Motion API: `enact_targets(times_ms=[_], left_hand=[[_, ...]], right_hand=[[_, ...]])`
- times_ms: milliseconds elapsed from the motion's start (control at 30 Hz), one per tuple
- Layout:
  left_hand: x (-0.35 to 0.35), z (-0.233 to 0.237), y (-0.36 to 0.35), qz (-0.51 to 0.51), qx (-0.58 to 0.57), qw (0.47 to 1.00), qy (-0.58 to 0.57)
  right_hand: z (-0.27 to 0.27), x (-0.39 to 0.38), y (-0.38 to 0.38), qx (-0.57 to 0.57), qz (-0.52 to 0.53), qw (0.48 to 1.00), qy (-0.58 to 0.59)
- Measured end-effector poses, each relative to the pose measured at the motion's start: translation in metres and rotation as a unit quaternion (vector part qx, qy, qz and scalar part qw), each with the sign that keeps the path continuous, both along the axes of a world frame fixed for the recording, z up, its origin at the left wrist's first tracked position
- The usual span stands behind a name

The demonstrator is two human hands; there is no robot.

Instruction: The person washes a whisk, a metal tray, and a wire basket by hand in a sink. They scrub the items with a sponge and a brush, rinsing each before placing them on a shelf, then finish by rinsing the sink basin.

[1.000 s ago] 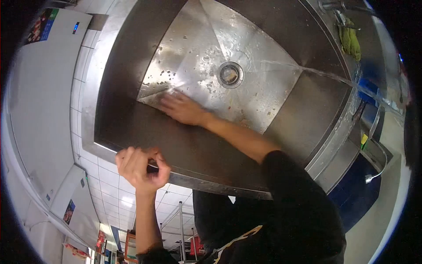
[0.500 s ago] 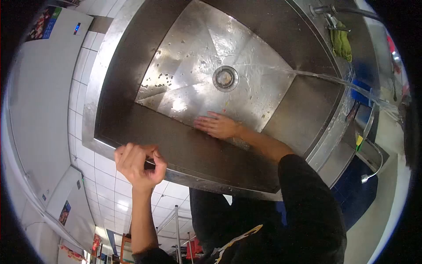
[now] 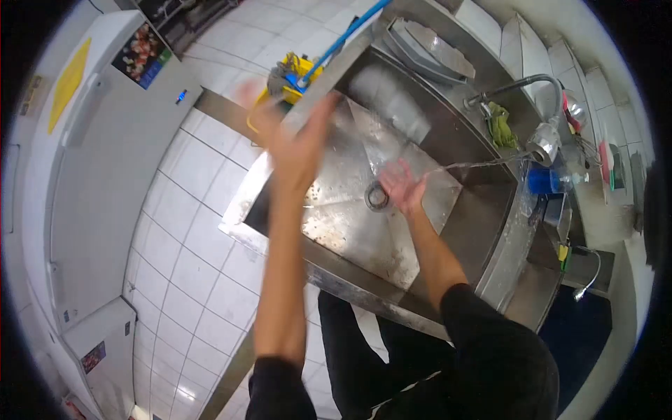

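A steel sink lies below me, with a round drain in its floor. Over the basin, just right of the drain, my right hand is palm up with its fingers apart and holds nothing. My left hand is raised above the sink's left side, smeared by motion, so its fingers are unclear. A faucet at the right sends a thin stream of water across the basin. In the basin's upper part is a blurred pale object that I cannot make out.
A green cloth hangs by the faucet's base. Metal trays rest at the sink's back edge. A blue bottle stands on the right rim. Beyond the left rim are a yellow bucket and a blue pole. White cabinets stand left.
The view has swung, bringing the faucet, trays and bucket into sight. My right hand has left the basin's near wall and turned palm up. My left hand has left the rim and risen.
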State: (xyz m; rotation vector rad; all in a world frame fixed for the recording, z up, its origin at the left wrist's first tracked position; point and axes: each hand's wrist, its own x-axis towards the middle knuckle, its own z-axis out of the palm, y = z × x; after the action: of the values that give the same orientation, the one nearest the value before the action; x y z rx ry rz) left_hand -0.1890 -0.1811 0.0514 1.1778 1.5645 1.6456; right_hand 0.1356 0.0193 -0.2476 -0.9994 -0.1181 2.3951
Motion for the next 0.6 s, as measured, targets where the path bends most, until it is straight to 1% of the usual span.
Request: enact_targets(times_ms=[33, 67, 100, 133, 167, 200, 233, 267, 300, 333, 367, 400, 433, 467, 500, 600], left_hand=[[0.016, -0.069, 0.105, 0.294, -0.042, 0.94, 0.169], [0.024, -0.069, 0.134, 0.115, -0.125, 0.966, 0.195], [0.04, -0.107, 0.157, 0.099, -0.019, 0.921, 0.376], [0.059, -0.142, 0.173, 0.069, -0.047, 0.939, 0.333], [0.073, -0.173, 0.181, 0.07, -0.178, 0.913, 0.361], [0.08, -0.189, 0.18, 0.069, -0.176, 0.913, 0.361], [0.087, -0.205, 0.172, 0.03, -0.238, 0.908, 0.343], [0.091, -0.219, 0.172, -0.012, -0.295, 0.898, 0.326], [0.09, -0.233, 0.174, -0.019, -0.298, 0.897, 0.326], [0.086, -0.248, 0.171, -0.028, -0.295, 0.916, 0.269], [0.086, -0.265, 0.163, -0.037, -0.295, 0.931, 0.211], [0.085, -0.281, 0.16, -0.042, -0.308, 0.928, 0.207], [0.082, -0.293, 0.161, -0.041, -0.316, 0.928, 0.196], [0.082, -0.304, 0.159, -0.038, -0.324, 0.927, 0.183], [0.083, -0.307, 0.157, -0.046, -0.366, 0.906, 0.208], [0.083, -0.311, 0.149, -0.066, -0.408, 0.884, 0.218]], right_hand=[[0.037, -0.051, 0.004, -0.011, -0.117, 0.993, 0.018], [0.065, -0.085, 0.012, -0.021, -0.234, 0.971, 0.039], [0.048, -0.095, 0.027, 0.041, -0.179, 0.983, -0.007], [0.049, -0.105, 0.038, 0.05, -0.179, 0.983, 0.004], [0.045, -0.109, 0.041, 0.068, -0.153, 0.984, -0.061], [0.039, -0.107, 0.048, 0.085, -0.129, 0.979, -0.13], [0.025, -0.102, 0.062, 0.101, -0.043, 0.979, -0.174], [0.008, -0.101, 0.071, 0.123, -0.003, 0.97, -0.209], [0.002, -0.113, 0.071, 0.141, 0.043, 0.959, -0.241], [-0.002, -0.122, 0.075, 0.13, 0.041, 0.961, -0.242], [-0.008, -0.131, 0.075, 0.166, 0.061, 0.959, -0.223], [-0.016, -0.136, 0.078, 0.204, 0.083, 0.954, -0.204], [-0.025, -0.136, 0.082, 0.193, 0.084, 0.956, -0.206], [-0.033, -0.138, 0.082, 0.211, 0.118, 0.949, -0.204], [-0.043, -0.141, 0.086, 0.232, 0.15, 0.94, -0.198], [-0.066, -0.141, 0.088, 0.207, 0.188, 0.945, -0.171]])
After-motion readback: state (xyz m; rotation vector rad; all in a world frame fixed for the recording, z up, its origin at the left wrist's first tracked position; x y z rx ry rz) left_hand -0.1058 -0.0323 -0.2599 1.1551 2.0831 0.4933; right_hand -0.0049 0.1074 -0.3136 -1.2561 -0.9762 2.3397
